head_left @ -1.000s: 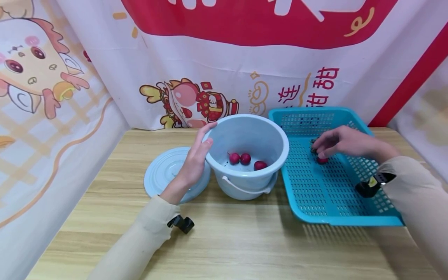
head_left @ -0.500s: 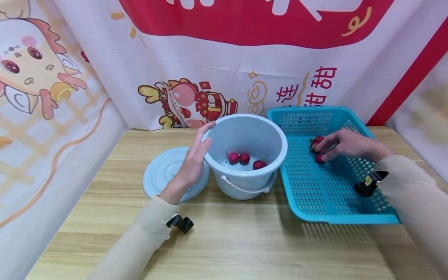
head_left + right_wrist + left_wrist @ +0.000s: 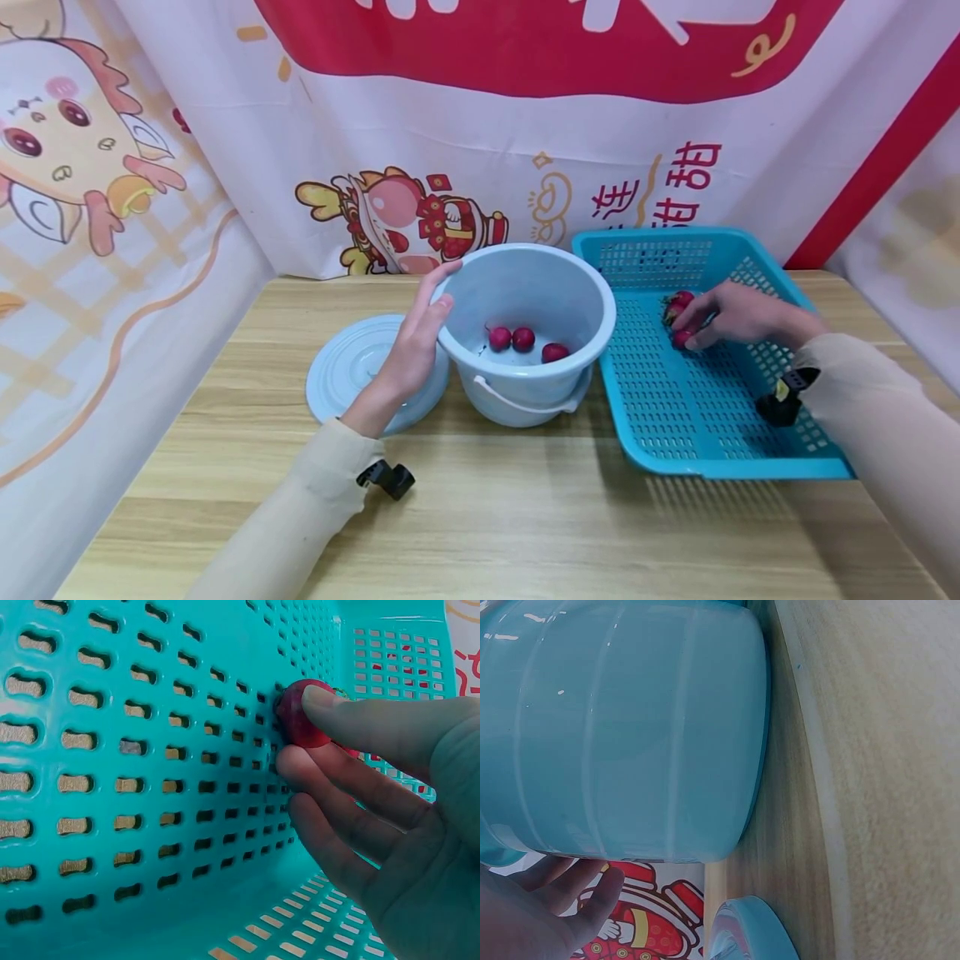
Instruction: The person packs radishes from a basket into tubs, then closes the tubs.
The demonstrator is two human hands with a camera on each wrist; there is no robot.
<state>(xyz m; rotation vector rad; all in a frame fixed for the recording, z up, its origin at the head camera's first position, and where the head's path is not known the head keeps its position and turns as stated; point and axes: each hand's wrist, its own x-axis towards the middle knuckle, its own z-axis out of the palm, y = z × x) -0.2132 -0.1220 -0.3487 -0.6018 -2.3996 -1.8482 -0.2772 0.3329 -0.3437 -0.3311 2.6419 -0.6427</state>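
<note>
My left hand (image 3: 412, 348) holds the left side of the pale blue bucket (image 3: 517, 408), thumb over the rim and fingers along its outside. The left wrist view shows those fingers (image 3: 592, 907) against the bucket wall (image 3: 630, 735). Inside the bucket lie three red radishes (image 3: 523, 339). Over at the right, my right hand (image 3: 738, 314) reaches down into the turquoise basket (image 3: 667, 417) and pinches a round red radish (image 3: 300, 724) between thumb and fingers, low over the perforated floor. Right behind it lies another radish (image 3: 681, 300) with trimmed green tops.
The round blue lid (image 3: 348, 367) lies on the wooden table (image 3: 480, 517) left of the bucket, partly under my left forearm. The bucket's white handle (image 3: 525, 408) hangs down in front. A printed cloth (image 3: 480, 125) hangs behind everything.
My right hand has lowered a little and its fingers have closed on the near radish, uncovering the radish behind. The left hand and bucket have stayed put.
</note>
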